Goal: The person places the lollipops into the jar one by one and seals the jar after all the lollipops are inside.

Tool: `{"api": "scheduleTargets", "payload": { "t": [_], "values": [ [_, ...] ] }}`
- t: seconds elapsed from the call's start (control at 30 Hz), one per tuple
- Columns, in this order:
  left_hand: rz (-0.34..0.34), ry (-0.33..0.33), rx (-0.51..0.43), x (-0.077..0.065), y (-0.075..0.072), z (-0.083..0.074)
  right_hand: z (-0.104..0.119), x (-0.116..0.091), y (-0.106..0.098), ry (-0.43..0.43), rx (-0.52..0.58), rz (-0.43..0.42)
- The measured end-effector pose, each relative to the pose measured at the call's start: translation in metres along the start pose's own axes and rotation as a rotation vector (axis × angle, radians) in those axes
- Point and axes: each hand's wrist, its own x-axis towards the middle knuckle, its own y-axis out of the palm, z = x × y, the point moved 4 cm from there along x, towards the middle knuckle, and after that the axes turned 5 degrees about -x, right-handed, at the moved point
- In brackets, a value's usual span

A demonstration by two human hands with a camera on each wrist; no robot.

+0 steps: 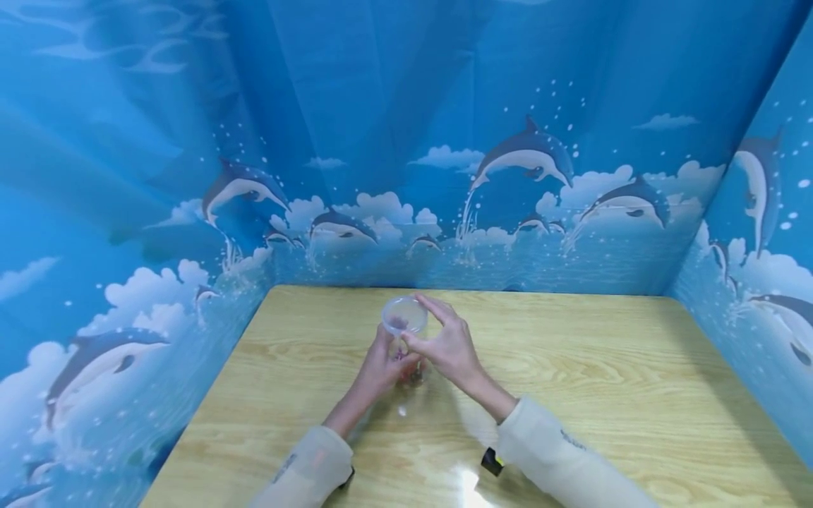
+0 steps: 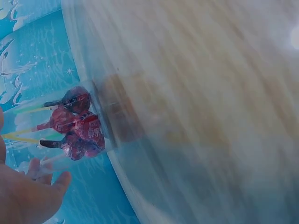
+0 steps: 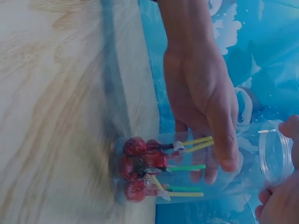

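A clear plastic jar (image 3: 250, 140) stands upright on the table, with several red-wrapped lollipops (image 3: 142, 163) at its bottom, their yellow and green sticks pointing up. My left hand (image 1: 383, 363) grips the jar's body from the left side, thumb and fingers around the wall. At the top, my right hand (image 1: 449, 347) holds the round clear rim (image 1: 404, 315) between thumb and fingers. Whether a clear lid sits on that rim I cannot tell. In the left wrist view the lollipops (image 2: 84, 126) show through the wall, close to part of a hand (image 2: 30, 196).
The wood-grain table (image 1: 591, 374) extends to both sides of the jar. Blue curtains (image 1: 394, 141) printed with dolphins stand along its back and sides. A small black device (image 1: 492, 461) sits by the right sleeve (image 1: 552, 444).
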Motion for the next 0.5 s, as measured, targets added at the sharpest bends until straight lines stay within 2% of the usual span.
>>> {"api": "scheduleTargets", "payload": {
  "t": [0.1, 0.2, 0.37, 0.47, 0.5],
  "values": [
    [-0.024, -0.011, 0.044, 0.0, -0.002, 0.0, 0.002, -0.001, 0.004, -0.012, -0.01, -0.029],
    [-0.025, -0.029, 0.06, -0.001, -0.005, 0.001, 0.002, -0.003, 0.007, 0.005, 0.001, -0.01],
    [0.038, -0.095, 0.026, -0.009, -0.017, 0.001, -0.006, -0.008, 0.004, 0.102, 0.026, 0.12],
    [0.086, -0.139, 0.045, -0.014, -0.03, 0.001, -0.014, -0.013, -0.008, 0.133, -0.026, 0.183],
    [0.1, -0.145, 0.081, -0.017, -0.036, 0.0, -0.017, -0.014, -0.014, 0.122, -0.064, 0.197]
  ]
}}
